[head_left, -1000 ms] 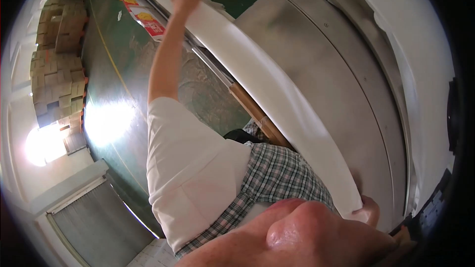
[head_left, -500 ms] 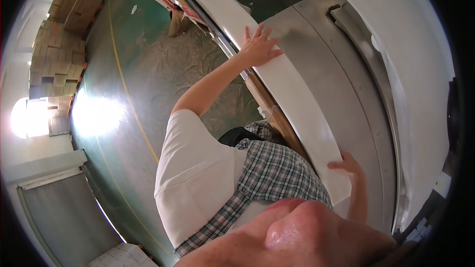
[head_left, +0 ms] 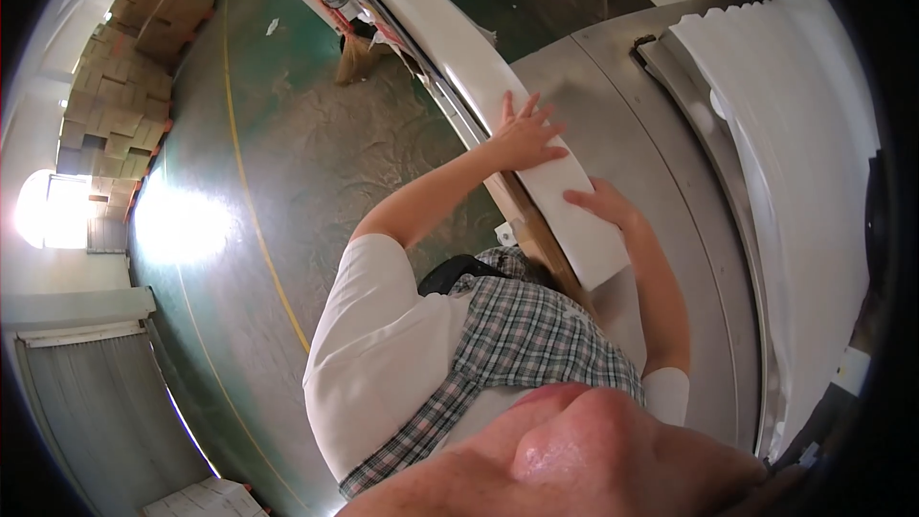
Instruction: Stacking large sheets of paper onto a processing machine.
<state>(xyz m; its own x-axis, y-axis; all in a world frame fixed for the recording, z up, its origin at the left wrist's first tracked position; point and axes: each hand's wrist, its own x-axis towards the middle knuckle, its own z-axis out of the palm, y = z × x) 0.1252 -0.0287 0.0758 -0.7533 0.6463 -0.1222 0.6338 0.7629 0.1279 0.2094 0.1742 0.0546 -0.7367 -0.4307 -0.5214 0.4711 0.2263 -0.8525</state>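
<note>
A long white board [head_left: 536, 153] runs from the top centre of the frame down to just right of centre, lying along the edge of a grey metal bench [head_left: 661, 163]. The left hand [head_left: 525, 137] rests flat on the board's upper face near the middle of the frame, fingers spread apart, no closed grip. The right hand [head_left: 601, 206] lies just below it on the board's lower end, fingers extended and laid over the surface, palm down, not clenched. Both hands touch the board and sit near each other. At the right of the frame a wide white sheet [head_left: 795, 163] lies on the bench, well apart from the hands. A green floor [head_left: 287, 163] fills the left, with stacked cardboard boxes [head_left: 124, 86] at the upper left
</note>
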